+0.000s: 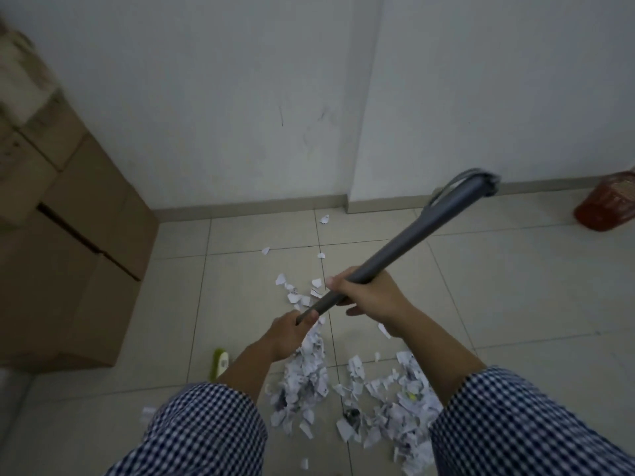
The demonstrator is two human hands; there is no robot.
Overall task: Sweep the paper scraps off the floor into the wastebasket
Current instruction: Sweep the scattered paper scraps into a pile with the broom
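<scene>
1. Hands: both grip one grey broom handle, which runs diagonally from lower left to upper right, its top end with a hanging loop near the wall.
2. The left hand is wrapped around the lower part of the handle, fingers curled closed on it.
3. The right hand holds the handle higher up, fingers folded over the shaft, thumb underneath.
4. Both forearms emerge from checked blue-and-white sleeves.
5. The paper scraps lie heaped on the tiled floor below and between the forearms; a few loose pieces are scattered farther toward the wall.
6. A green-and-white broom head shows on the floor just left of the left forearm; its junction with the handle is hidden.
7. The red wastebasket stands by the wall at the right edge, well apart from the scrap heap.
8. Stacked cardboard boxes occupy the left side, against the wall.
</scene>
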